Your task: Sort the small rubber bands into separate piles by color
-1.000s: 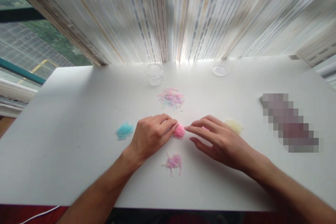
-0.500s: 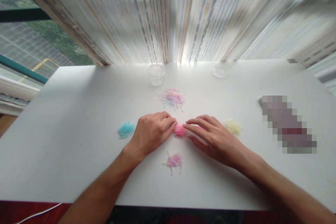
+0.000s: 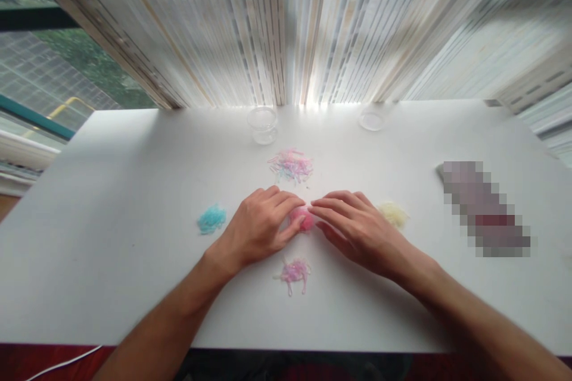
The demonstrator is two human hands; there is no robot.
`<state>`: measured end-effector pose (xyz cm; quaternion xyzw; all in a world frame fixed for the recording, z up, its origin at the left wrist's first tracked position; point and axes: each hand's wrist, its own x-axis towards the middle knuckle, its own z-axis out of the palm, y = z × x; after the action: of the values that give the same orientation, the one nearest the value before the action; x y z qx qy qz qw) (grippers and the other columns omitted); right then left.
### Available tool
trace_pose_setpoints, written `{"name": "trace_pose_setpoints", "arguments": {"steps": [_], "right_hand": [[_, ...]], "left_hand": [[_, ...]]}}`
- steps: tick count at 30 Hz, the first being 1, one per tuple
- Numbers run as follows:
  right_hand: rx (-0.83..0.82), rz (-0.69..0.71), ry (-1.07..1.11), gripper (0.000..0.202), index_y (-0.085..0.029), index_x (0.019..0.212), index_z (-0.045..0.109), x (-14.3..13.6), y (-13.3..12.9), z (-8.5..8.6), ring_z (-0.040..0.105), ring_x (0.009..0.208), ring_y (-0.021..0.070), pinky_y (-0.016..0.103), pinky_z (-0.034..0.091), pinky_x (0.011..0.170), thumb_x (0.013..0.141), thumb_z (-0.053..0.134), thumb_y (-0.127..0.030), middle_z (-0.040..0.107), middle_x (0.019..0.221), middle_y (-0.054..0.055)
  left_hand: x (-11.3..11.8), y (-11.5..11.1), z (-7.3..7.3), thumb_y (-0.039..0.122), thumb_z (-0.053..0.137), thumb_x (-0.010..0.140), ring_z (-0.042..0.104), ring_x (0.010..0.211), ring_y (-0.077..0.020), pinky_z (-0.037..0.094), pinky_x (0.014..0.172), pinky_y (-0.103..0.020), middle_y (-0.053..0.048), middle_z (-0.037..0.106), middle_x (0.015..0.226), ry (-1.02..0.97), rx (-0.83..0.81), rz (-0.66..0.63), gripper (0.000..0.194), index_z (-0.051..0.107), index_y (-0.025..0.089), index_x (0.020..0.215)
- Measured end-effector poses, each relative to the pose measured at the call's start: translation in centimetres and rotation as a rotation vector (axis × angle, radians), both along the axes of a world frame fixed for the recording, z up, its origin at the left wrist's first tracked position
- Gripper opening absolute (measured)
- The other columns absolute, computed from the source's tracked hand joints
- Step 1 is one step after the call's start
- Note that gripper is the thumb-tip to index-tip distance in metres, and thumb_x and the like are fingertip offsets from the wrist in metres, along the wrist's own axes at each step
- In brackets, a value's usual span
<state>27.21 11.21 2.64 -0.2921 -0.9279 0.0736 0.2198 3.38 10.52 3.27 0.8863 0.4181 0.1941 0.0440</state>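
Note:
A small pink pile [image 3: 302,221] lies at the middle of the white table, between my hands. My left hand [image 3: 263,223] curves around its left side, thumb and fingers apart, the thumb over the pile. On the other side, my right hand [image 3: 351,226] has its fingers spread, their tips at the pile's right edge. A blue pile [image 3: 211,219] sits left of my left hand, and a pale yellow pile [image 3: 393,215] is partly behind my right hand. Mixed pink, lilac and blue strands [image 3: 291,166] lie beyond the hands. Nearer me is a pink-lilac clump [image 3: 295,271] with looped ends.
At the back of the white table [image 3: 134,190] stands a clear round container [image 3: 263,125], and a clear round lid [image 3: 371,121] lies to its right. A pixelated long object [image 3: 485,208] is on the right. Striped curtains hang behind the table.
My left thumb and fingers have parted, with the thumb now lower over the pink pile. My right hand has stayed beside the pile. The whole view has shifted slightly.

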Motion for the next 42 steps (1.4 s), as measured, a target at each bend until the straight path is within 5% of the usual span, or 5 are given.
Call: {"name": "trace_pose_setpoints", "arguments": {"steps": [19,30,42], "right_hand": [[-0.053,0.023,-0.005,0.026,-0.016,0.126,0.066,0.16,-0.03,-0.24,0.064,0.117,0.0269,0.040,0.048,0.089,0.102,0.055,-0.014,0.075,0.123,0.012],[-0.082,0.035,-0.008,0.027,-0.017,0.125,0.066,0.22,-0.02,-0.50,0.065,0.117,0.0266,0.041,0.049,0.091,0.101,0.056,-0.012,0.075,0.121,0.011],[-0.079,0.074,0.007,0.033,-0.019,0.131,0.062,-0.07,-0.40,-0.08,0.062,0.122,0.0271,0.042,0.050,0.092,0.100,0.055,-0.011,0.072,0.129,0.012]], "left_hand": [[-0.04,-0.13,-0.18,0.030,0.070,0.096,0.071,0.091,-0.0197,0.054,0.080,-0.034,-0.003,0.078,0.106,-0.075,-0.027,-0.052,0.010,0.073,0.021,0.101],[-0.64,0.02,0.11,0.020,0.067,0.093,0.073,0.092,-0.0194,0.054,0.079,-0.033,-0.002,0.078,0.106,-0.060,-0.068,-0.055,0.010,0.072,0.022,0.101],[-0.65,0.23,-0.52,0.009,0.057,0.092,0.068,0.075,-0.0212,0.051,0.072,-0.036,-0.005,0.078,0.089,-0.042,0.011,0.071,0.025,0.071,0.016,0.111]]}}
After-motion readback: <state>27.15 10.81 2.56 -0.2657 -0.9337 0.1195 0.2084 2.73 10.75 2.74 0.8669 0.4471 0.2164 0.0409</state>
